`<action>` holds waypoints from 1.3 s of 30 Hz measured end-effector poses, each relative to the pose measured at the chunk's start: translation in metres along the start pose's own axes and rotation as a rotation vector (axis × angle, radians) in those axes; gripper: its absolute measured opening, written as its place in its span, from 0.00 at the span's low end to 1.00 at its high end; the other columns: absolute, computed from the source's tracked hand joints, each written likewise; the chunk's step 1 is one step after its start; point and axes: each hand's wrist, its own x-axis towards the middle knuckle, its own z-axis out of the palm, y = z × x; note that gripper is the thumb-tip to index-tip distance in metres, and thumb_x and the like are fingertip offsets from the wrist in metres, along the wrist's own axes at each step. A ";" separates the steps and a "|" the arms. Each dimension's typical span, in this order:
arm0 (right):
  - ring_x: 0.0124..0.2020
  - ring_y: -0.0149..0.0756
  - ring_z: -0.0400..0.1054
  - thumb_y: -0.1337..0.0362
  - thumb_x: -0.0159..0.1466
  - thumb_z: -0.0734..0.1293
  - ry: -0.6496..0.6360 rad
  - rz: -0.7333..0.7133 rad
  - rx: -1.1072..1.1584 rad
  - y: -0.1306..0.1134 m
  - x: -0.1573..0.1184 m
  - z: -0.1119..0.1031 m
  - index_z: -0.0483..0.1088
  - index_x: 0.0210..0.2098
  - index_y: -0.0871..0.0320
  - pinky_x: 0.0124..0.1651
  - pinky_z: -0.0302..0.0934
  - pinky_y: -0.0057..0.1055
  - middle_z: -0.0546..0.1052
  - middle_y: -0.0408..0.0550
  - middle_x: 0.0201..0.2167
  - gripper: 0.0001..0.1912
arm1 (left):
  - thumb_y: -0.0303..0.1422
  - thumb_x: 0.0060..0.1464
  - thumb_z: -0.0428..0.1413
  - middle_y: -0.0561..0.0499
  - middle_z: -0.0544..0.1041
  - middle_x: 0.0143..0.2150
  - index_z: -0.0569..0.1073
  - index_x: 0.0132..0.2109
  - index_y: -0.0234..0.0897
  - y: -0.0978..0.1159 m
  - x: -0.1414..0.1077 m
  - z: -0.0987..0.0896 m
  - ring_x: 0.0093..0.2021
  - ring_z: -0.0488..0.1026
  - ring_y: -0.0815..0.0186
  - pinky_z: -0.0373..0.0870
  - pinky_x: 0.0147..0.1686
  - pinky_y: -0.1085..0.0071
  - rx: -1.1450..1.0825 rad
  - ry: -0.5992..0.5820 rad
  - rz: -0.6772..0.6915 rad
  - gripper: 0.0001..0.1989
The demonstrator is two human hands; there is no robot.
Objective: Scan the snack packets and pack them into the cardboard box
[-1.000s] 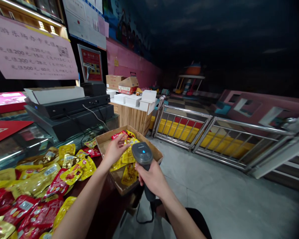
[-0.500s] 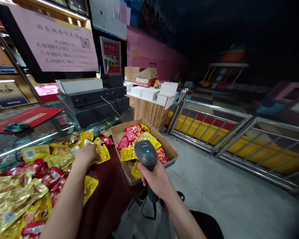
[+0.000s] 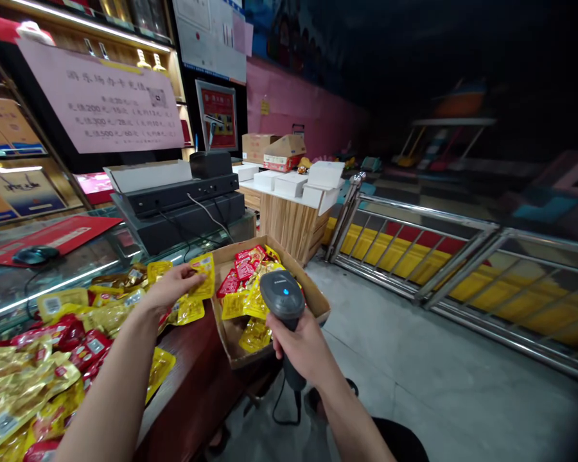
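Note:
My left hand pinches a yellow packet above the left edge of a cardboard box. Closed around the handle of a dark barcode scanner, my right hand is in front of the box. A blue light shows on the scanner's head, and a cable hangs from its handle. Red packets and yellow packets lie inside the box. To the left, a pile of gold, red and yellow packets covers part of the counter.
A computer mouse rests by a red sheet on the glass counter. Black equipment stands behind the packets. White boxes sit on a wooden cabinet. Metal railings run along the right.
My left hand has lifted a yellow packet off the pile beside the box. My right hand still holds the scanner. The view has shifted slightly.

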 end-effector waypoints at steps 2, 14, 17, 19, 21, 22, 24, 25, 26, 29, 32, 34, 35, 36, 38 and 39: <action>0.14 0.29 0.63 0.55 0.61 0.70 0.003 -0.012 0.008 -0.003 0.003 -0.007 0.66 0.34 0.55 0.18 0.59 0.25 0.68 0.35 0.14 0.12 | 0.52 0.37 0.69 0.48 0.82 0.32 0.78 0.37 0.36 0.018 0.001 0.029 0.32 0.77 0.60 0.72 0.33 0.67 -0.167 -0.097 -0.020 0.26; 0.12 0.30 0.64 0.56 0.62 0.71 0.109 0.025 0.007 0.008 0.006 -0.034 0.67 0.38 0.55 0.14 0.60 0.23 0.69 0.34 0.13 0.12 | 0.39 0.35 0.74 0.47 0.85 0.39 0.79 0.40 0.34 0.057 0.036 0.129 0.44 0.81 0.58 0.74 0.50 0.62 -0.426 -0.442 0.151 0.24; 0.12 0.30 0.63 0.58 0.61 0.71 0.117 0.042 -0.012 0.005 0.003 -0.033 0.67 0.37 0.55 0.14 0.60 0.23 0.68 0.34 0.13 0.10 | 0.39 0.36 0.74 0.45 0.85 0.42 0.80 0.42 0.34 0.058 0.037 0.133 0.47 0.81 0.55 0.72 0.55 0.58 -0.429 -0.500 0.183 0.25; 0.12 0.30 0.63 0.59 0.61 0.70 0.120 0.055 -0.027 0.004 0.002 -0.032 0.67 0.36 0.55 0.14 0.59 0.23 0.68 0.34 0.12 0.09 | 0.38 0.36 0.74 0.44 0.85 0.43 0.80 0.43 0.33 0.058 0.035 0.134 0.48 0.81 0.54 0.71 0.57 0.56 -0.432 -0.511 0.205 0.25; 0.12 0.30 0.63 0.59 0.62 0.70 0.121 0.062 -0.040 0.003 0.002 -0.030 0.68 0.35 0.56 0.14 0.59 0.23 0.68 0.34 0.12 0.09 | 0.38 0.36 0.74 0.44 0.85 0.43 0.80 0.43 0.33 0.059 0.034 0.133 0.49 0.81 0.54 0.71 0.57 0.56 -0.437 -0.507 0.218 0.25; 0.12 0.30 0.63 0.59 0.62 0.70 0.120 0.063 -0.045 0.002 0.002 -0.029 0.68 0.35 0.56 0.15 0.59 0.24 0.68 0.34 0.12 0.09 | 0.38 0.36 0.74 0.44 0.85 0.44 0.80 0.43 0.34 0.060 0.033 0.133 0.49 0.81 0.54 0.71 0.57 0.56 -0.439 -0.505 0.220 0.25; 0.12 0.30 0.63 0.59 0.62 0.70 0.118 0.059 -0.050 0.001 0.002 -0.027 0.68 0.34 0.56 0.15 0.59 0.24 0.68 0.35 0.12 0.09 | 0.37 0.38 0.74 0.43 0.85 0.45 0.80 0.44 0.34 0.061 0.031 0.131 0.48 0.81 0.54 0.71 0.57 0.56 -0.435 -0.509 0.223 0.25; 0.12 0.30 0.63 0.58 0.63 0.70 0.115 0.053 -0.051 -0.001 0.002 -0.027 0.68 0.33 0.56 0.15 0.59 0.24 0.68 0.35 0.12 0.09 | 0.37 0.39 0.73 0.43 0.85 0.45 0.80 0.44 0.34 0.062 0.030 0.130 0.48 0.81 0.54 0.71 0.57 0.56 -0.431 -0.516 0.228 0.24; 0.12 0.30 0.63 0.58 0.63 0.70 0.112 0.048 -0.052 -0.002 0.002 -0.026 0.68 0.32 0.56 0.15 0.58 0.23 0.68 0.35 0.12 0.09 | 0.37 0.39 0.73 0.43 0.85 0.45 0.81 0.45 0.34 0.063 0.029 0.128 0.49 0.81 0.54 0.71 0.57 0.56 -0.427 -0.522 0.235 0.24; 0.11 0.29 0.62 0.58 0.63 0.70 0.100 0.048 -0.064 -0.005 0.001 -0.025 0.67 0.29 0.55 0.15 0.57 0.23 0.68 0.36 0.12 0.10 | 0.38 0.40 0.72 0.42 0.85 0.45 0.81 0.45 0.34 0.066 0.027 0.125 0.50 0.80 0.54 0.71 0.58 0.56 -0.409 -0.527 0.262 0.24; 0.11 0.29 0.62 0.58 0.63 0.70 0.098 0.042 -0.068 -0.005 0.002 -0.025 0.66 0.28 0.54 0.15 0.57 0.24 0.68 0.37 0.12 0.11 | 0.37 0.40 0.72 0.43 0.85 0.45 0.81 0.46 0.34 0.070 0.026 0.123 0.53 0.79 0.53 0.71 0.58 0.56 -0.393 -0.523 0.280 0.24; 0.12 0.30 0.62 0.58 0.63 0.70 0.101 0.020 -0.060 -0.004 0.003 -0.026 0.67 0.30 0.55 0.15 0.58 0.24 0.68 0.36 0.13 0.10 | 0.37 0.40 0.72 0.44 0.85 0.44 0.81 0.46 0.35 0.071 0.026 0.123 0.53 0.79 0.53 0.71 0.57 0.56 -0.386 -0.524 0.285 0.24; 0.12 0.30 0.62 0.58 0.63 0.70 0.105 0.010 -0.057 -0.003 0.003 -0.027 0.67 0.31 0.55 0.16 0.58 0.24 0.68 0.36 0.13 0.10 | 0.37 0.39 0.72 0.44 0.85 0.44 0.81 0.45 0.35 0.072 0.026 0.123 0.53 0.79 0.53 0.71 0.56 0.57 -0.381 -0.522 0.285 0.24; 0.12 0.30 0.62 0.58 0.63 0.70 0.111 0.004 -0.055 -0.002 0.004 -0.027 0.68 0.32 0.55 0.16 0.59 0.24 0.68 0.35 0.13 0.09 | 0.37 0.39 0.72 0.45 0.85 0.43 0.81 0.45 0.35 0.072 0.027 0.124 0.52 0.79 0.53 0.72 0.56 0.58 -0.375 -0.517 0.285 0.23; 0.12 0.30 0.62 0.58 0.63 0.70 0.122 -0.006 -0.058 -0.002 0.004 -0.028 0.68 0.33 0.55 0.16 0.59 0.25 0.68 0.35 0.13 0.09 | 0.37 0.39 0.71 0.46 0.85 0.43 0.81 0.44 0.35 0.073 0.027 0.124 0.49 0.79 0.54 0.72 0.54 0.60 -0.340 -0.497 0.284 0.22; 0.12 0.30 0.62 0.58 0.63 0.70 0.122 -0.011 -0.061 -0.002 0.004 -0.028 0.68 0.33 0.55 0.15 0.59 0.25 0.68 0.35 0.13 0.09 | 0.37 0.40 0.71 0.47 0.85 0.43 0.81 0.44 0.35 0.073 0.027 0.125 0.48 0.80 0.55 0.72 0.53 0.61 -0.316 -0.487 0.282 0.22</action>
